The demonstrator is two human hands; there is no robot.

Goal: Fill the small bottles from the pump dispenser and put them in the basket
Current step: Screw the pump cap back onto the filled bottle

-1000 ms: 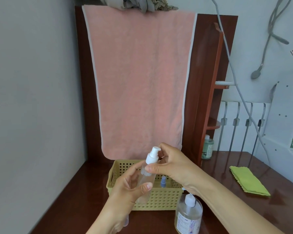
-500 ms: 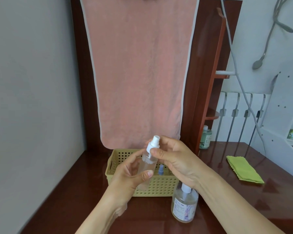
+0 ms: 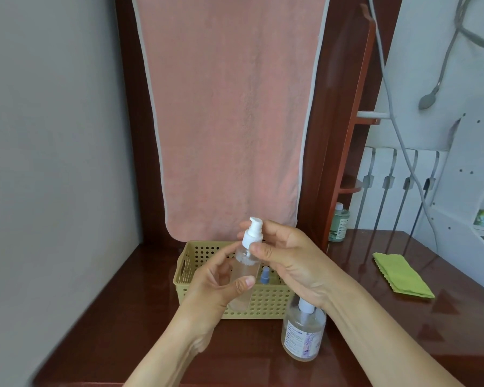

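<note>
Hands (image 3: 215, 286) (image 3: 288, 258) both clamped on small bottle (image 3: 243, 270); dispenser (image 3: 303, 332) label print unreadable.

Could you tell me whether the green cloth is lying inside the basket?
No, the green cloth lies on the table, right of the basket.

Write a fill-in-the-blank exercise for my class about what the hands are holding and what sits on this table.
1. The left hand grips the body of a small clear bottle while the right hand holds its white ____ top.
2. The perforated basket is ____ in colour.
3. The folded cloth lying to the right is ____.
4. The large pump dispenser stands ____ the basket, on the table.

Missing words: pump; yellow; green; outside
</note>
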